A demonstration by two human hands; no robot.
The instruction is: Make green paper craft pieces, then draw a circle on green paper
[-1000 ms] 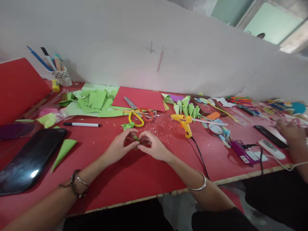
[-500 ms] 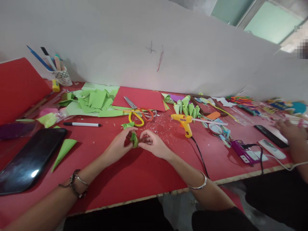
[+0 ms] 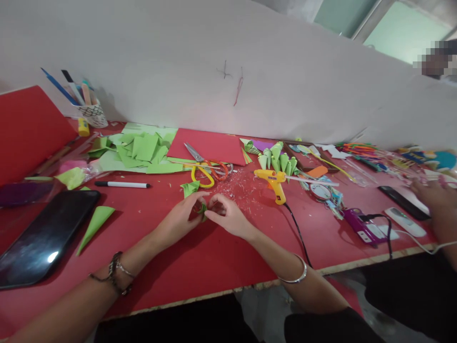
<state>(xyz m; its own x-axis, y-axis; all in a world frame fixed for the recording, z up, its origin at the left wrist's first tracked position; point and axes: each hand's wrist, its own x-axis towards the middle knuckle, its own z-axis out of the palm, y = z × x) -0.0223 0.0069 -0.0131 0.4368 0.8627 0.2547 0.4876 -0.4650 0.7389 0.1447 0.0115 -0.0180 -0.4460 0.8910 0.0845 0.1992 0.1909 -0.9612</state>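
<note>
Between my two hands is a small curled piece of green paper (image 3: 202, 208), partly hidden by the fingers. My left hand (image 3: 183, 212) is closed on its left side, thumb below and fingers above. From the right, my right hand (image 3: 226, 214) pinches the same paper with thumb and fingertips. Just beyond my left fingers lies a folded green paper piece (image 3: 190, 188). Scissors with yellow and orange handles (image 3: 203, 175) rest behind the hands. A rolled green paper cone (image 3: 95, 226) lies left of my left hand, beside a black phone (image 3: 43, 238).
A yellow glue gun (image 3: 274, 183) with its cord lies right of my hands. Green paper squares (image 3: 143, 147), red paper (image 3: 210, 145) and several green cones (image 3: 276, 159) stand behind. A purple power strip (image 3: 367, 228) and another person's hand (image 3: 437, 195) are at the right.
The green paper has turned and sunk deeper between my fingers, so less of it shows. My left hand has shifted slightly toward the right hand.
</note>
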